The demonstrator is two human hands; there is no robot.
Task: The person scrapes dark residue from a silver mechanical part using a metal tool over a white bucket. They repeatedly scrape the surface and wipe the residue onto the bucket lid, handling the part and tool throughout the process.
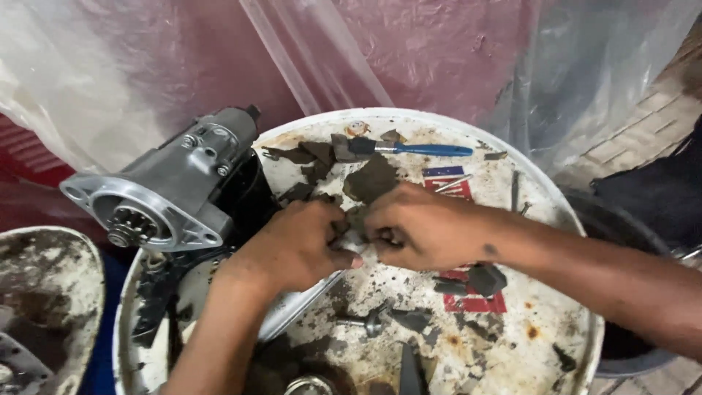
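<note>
- Left hand [303,245] nearest camera, fingers pinched on dark gasket scrap [356,219] at drum lid [526,344] centre.
- Right hand [420,227] grips same scrap from opposite side, knuckles touching.
- Starter motor [164,183] lies left of both hands, nearer the left one, long axis running up-right.

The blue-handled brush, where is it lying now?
In the head view, the blue-handled brush lies at the far edge of the round white drum top, beyond both hands, right of the grey starter motor.
</note>
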